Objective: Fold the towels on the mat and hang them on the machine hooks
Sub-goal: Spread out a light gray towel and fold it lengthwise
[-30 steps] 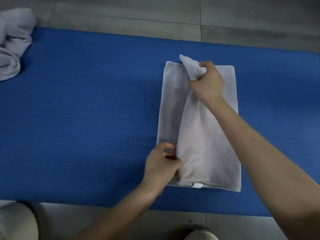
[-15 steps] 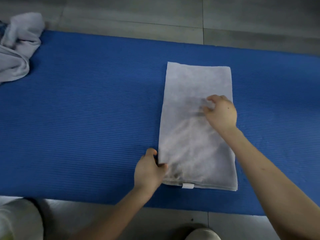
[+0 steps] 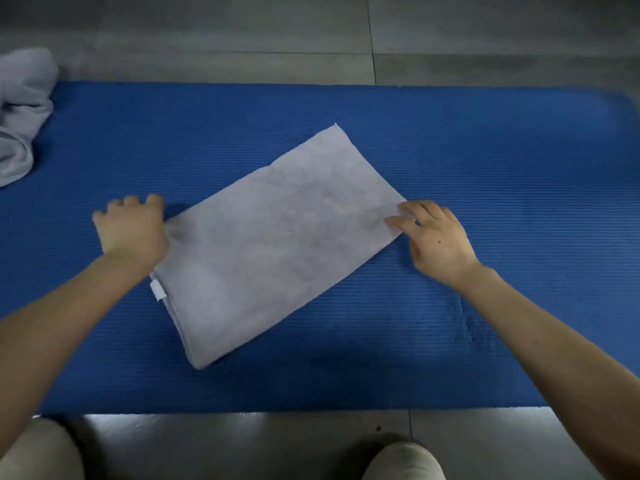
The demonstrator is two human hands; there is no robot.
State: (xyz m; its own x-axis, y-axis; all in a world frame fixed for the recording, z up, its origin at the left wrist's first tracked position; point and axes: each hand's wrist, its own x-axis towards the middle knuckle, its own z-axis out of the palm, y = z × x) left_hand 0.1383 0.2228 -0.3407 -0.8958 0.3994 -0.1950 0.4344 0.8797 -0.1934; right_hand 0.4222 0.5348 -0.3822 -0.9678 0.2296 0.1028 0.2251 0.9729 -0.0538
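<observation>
The folded towel point(image 3: 277, 244) is laid slantwise at the middle of the mat point(image 3: 485, 150), its white tab point(image 3: 157, 291) turned toward the mat's left end. Its left corner is covered by the left hand point(image 3: 133, 230), fingers curled; whether cloth is pinched beneath cannot be told. Its right corner is touched by the right hand point(image 3: 440, 240), fingers relaxed and slightly parted. A further fold would likely be best made with edges matched and smoothed flat. A crumpled towel point(image 3: 20, 116) at the mat's left end is cut off; no hooks are seen.

Dim, soft view; glare on near floor point(image 3: 242, 429), edges seemingly bowed.
</observation>
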